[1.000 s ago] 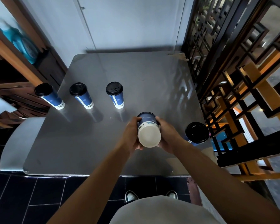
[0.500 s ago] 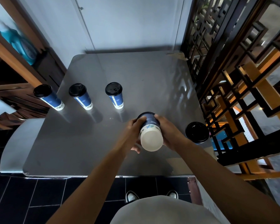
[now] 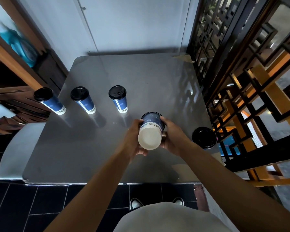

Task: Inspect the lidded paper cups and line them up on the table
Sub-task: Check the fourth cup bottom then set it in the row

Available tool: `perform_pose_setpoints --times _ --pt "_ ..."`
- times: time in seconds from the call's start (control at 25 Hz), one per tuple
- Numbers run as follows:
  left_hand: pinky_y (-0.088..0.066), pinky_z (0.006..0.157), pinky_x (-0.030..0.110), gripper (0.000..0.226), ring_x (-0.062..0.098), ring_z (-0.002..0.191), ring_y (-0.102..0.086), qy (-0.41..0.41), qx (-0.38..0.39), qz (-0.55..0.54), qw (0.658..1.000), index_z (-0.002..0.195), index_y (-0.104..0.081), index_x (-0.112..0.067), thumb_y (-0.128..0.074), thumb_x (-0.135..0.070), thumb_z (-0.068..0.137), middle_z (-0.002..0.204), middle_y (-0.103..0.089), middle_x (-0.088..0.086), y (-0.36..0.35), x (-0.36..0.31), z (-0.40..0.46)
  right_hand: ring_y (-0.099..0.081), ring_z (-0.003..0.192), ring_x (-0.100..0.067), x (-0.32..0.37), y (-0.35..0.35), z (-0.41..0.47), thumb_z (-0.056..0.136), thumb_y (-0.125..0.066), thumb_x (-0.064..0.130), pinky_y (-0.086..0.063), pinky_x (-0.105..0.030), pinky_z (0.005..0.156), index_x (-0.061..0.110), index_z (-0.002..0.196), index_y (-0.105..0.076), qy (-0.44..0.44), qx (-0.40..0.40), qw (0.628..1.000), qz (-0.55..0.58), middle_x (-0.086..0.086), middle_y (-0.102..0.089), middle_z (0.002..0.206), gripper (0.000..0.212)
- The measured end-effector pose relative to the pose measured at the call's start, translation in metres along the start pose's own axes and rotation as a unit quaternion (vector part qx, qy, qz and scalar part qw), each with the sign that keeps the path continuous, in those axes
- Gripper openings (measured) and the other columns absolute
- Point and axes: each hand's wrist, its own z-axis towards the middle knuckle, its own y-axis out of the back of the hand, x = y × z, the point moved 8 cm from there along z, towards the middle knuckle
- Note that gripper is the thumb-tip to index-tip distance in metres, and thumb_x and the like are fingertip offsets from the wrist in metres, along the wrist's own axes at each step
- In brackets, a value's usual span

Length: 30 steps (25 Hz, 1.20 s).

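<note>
Above the grey table (image 3: 149,76) I hold a blue paper cup (image 3: 150,131) tipped over, its white bottom facing me and its black lid pointing away. My left hand (image 3: 134,138) grips its left side and my right hand (image 3: 172,136) grips its right side. Three lidded blue cups stand upright in a row on the table's left half: the leftmost cup (image 3: 49,100), the second cup (image 3: 83,99) and the third cup (image 3: 118,98). Another lidded cup (image 3: 203,137) stands near the table's right edge, close to my right wrist.
A black and orange lattice railing (image 3: 241,91) runs along the table's right side. A wooden shelf unit (image 3: 15,77) stands to the left and a pale wall (image 3: 132,22) behind. A grey chair seat (image 3: 15,148) sits at the table's front left corner. Dark floor tiles lie below.
The held cup has tilted a little in my hands, its white bottom swinging slightly left and toward me. The cups on the table have not moved.
</note>
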Motion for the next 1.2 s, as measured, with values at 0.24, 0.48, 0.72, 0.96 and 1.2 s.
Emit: perform_pose_setpoints --times 0.24,0.48,0.72,0.96,1.2 --pt "-0.051 0.044 0.029 0.02 0.021 0.057 -0.068 0.013 -0.058 0.041 0.997 0.097 -0.059 -0.016 -0.048 -0.032 0.096 0.087 -0.067 0.013 0.013 -0.011 0.003 -0.065 0.094 -0.033 0.004 0.0 0.002 0.092 -0.061 0.046 -0.056 -0.045 0.084 0.018 0.126 -0.061 0.0 0.004 0.997 -0.075 -0.015 -0.066 0.118 0.044" --pt "-0.055 0.043 0.033 0.052 0.025 0.062 -0.07 0.024 -0.038 -0.025 0.999 0.126 -0.058 -0.008 -0.057 -0.045 0.089 0.093 -0.071 0.014 0.0 -0.011 -0.002 -0.064 0.091 -0.036 0.007 0.001 0.003 0.09 -0.061 0.053 -0.052 -0.053 0.091 0.016 0.117 -0.065 0.006 -0.002 0.997 -0.076 -0.017 -0.069 0.104 0.046" --pt "-0.052 0.035 0.031 0.04 0.025 0.056 -0.069 0.047 -0.053 -0.03 0.997 0.123 -0.06 -0.011 -0.042 -0.039 0.101 0.085 -0.068 0.013 0.003 0.001 -0.003 -0.062 0.083 -0.034 -0.004 -0.005 -0.003 0.097 -0.056 0.04 -0.048 -0.046 0.079 0.012 0.129 -0.058 0.004 0.006 0.999 -0.049 -0.016 -0.064 0.108 0.043" --pt "-0.058 0.051 0.038 0.032 0.03 0.069 -0.071 0.01 -0.08 0.064 0.995 0.112 -0.063 -0.011 -0.051 -0.035 0.094 0.093 -0.07 0.015 0.01 -0.008 -0.003 -0.059 0.08 -0.034 0.003 0.002 -0.004 0.093 -0.057 0.045 -0.043 -0.028 0.055 0.021 0.126 -0.059 0.028 -0.013 0.993 -0.118 -0.015 -0.065 0.108 0.042" --pt "-0.057 0.072 0.052 0.063 0.04 0.077 -0.073 -0.022 -0.058 0.024 0.998 0.121 -0.06 -0.002 -0.064 -0.04 0.07 0.104 -0.073 0.028 0.005 -0.019 -0.005 -0.056 0.059 -0.036 0.018 -0.01 -0.003 0.084 -0.051 0.06 -0.038 -0.024 0.038 0.027 0.143 -0.046 0.113 0.016 0.964 -0.242 -0.029 -0.069 0.106 0.068"
